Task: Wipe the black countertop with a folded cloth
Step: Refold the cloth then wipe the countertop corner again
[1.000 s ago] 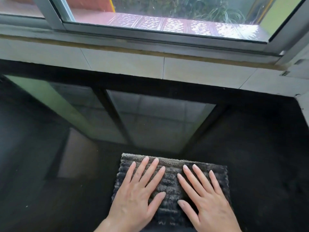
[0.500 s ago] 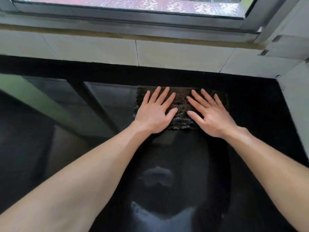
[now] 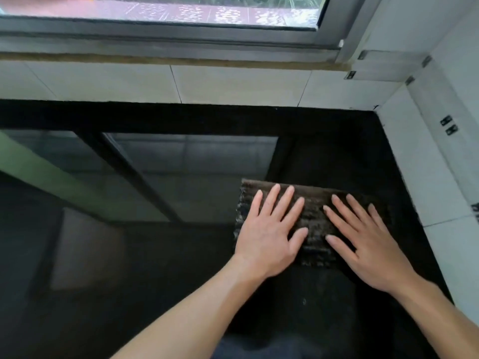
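Note:
A dark grey ribbed folded cloth lies flat on the glossy black countertop, toward its right side. My left hand rests palm down on the cloth's left half, fingers spread and straight. My right hand presses flat on the cloth's right half, fingers also spread. Neither hand curls around the cloth; both press it onto the surface. The cloth's middle strip and far edge show between and beyond my fingers.
A white tiled backsplash and window frame bound the counter at the back. A white tiled side wall closes it on the right, close to my right hand. The counter extends far to the left, reflecting the window.
Both hands and the cloth went from near me out to the back wall, then came back toward me and to the right, near the side wall.

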